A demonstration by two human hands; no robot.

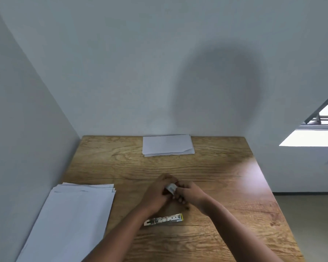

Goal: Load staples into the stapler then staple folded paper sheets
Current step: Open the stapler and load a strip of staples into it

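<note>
Head cam: both hands meet mid-tabletop [235, 186], fingers curled round one small silvery-white object [171, 188] held between them. Left hand [157, 193] grips it from the left, right hand [187, 193] pinches its right end. Too small and blurred to say for sure what it is; prob. a staple strip or part of the stapler, but that's a guess.

Just nearer the person, a long metal piece w/ a yellow end [164, 220] lies flat on the wood, apart from both hands. It looks like the stapler's magazine or a staple pack; can't tell which. Folded paper [168, 145] sits at the far edge by the wall, well apart. Stack of flat sheets [74, 214] is at near left.

Judgement: step in hand is the loading, nothing stapled yet.

To do it well:
- Keep the small piece low over the tabletop, so a dropped strip doesn't scatter.
- Hold the strip by its sides, light pressure, as it prob. snaps if bent.
- Legs down into the channel, slide fully in, then close till it seats.
- Fetch the folded paper only after that.
</note>
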